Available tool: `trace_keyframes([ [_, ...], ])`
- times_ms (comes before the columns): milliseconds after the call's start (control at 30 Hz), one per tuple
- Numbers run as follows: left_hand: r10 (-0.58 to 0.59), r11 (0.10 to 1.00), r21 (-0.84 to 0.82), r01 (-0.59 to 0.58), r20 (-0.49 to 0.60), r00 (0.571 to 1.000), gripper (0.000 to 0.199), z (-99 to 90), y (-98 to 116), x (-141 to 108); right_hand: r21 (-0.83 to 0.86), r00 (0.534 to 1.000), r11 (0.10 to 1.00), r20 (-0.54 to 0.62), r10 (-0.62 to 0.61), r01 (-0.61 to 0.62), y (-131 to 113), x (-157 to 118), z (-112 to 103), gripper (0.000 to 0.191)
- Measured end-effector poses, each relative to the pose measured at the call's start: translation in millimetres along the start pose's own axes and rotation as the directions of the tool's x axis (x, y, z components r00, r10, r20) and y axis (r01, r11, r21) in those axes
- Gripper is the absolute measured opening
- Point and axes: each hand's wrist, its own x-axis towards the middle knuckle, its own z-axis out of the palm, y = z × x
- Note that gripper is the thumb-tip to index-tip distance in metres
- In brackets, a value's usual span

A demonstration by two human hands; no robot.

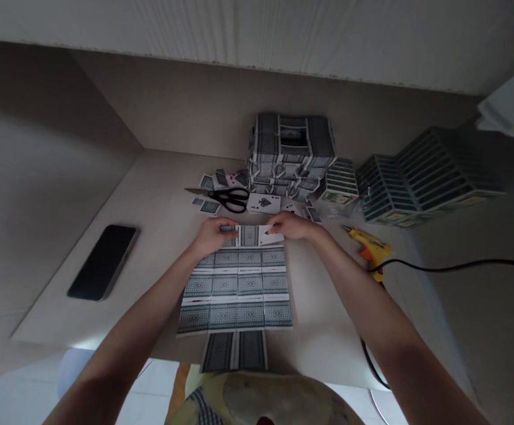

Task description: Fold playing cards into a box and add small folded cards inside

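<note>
Cards between hands (in contact)

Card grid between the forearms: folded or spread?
Spread: the card grid lies flat on the tabletop, its rows of backs all showing.

I have bare tabletop between the phone and the left forearm, and from the laid-out cards to the right forearm. Past that forearm, a glue gun and black cord obstruct me. Farther back, scissors, a card tower and striped stacks block the centre and right.
</note>
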Motion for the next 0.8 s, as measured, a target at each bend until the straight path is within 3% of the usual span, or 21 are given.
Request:
trace_keyframes([
  [133, -0.018, 1.0, -0.015, 0.018, 0.003, 1.0, 0.032, 1.0, 1.8, -0.7, -0.052, 0.999, 0.998, 0.03, -0.026, 0.028, -5.1, 1.2, -0.5, 0.015],
  [367, -0.016, 1.0, -0.016, 0.015, -0.016, 1.0, 0.033, 1.7, 1.8, -0.6, 0.02, 1.0, 1.0, -0.009, -0.009, 0.01, -11.7, 2.9, 10.2, 0.009],
  [533, -0.036, 0.999, 0.01, 0.036, 0.011, 0.999, 0.033, 0.9, 2.2, -0.3, 0.145, 0.998, 0.987, -0.004, 0.069, -0.067, -18.9, -10.9, 9.8, 0.013],
  [633, -0.017, 0.999, 0.037, 0.016, 0.034, 0.999, 0.034, -2.6, 1.9, -0.9, 0.233, 0.991, 0.969, -0.091, 0.102, -0.078, -19.0, -20.8, 14.7, 0.019],
  [800, 0.121, 0.98, 0.14, -0.142, 0.153, 0.981, 0.034, -13.7, 14.4, -3.0, 0.344, 0.937, 0.937, -0.303, 0.176, -0.065, -14.7, -28.3, 31.7, 0.02],
])
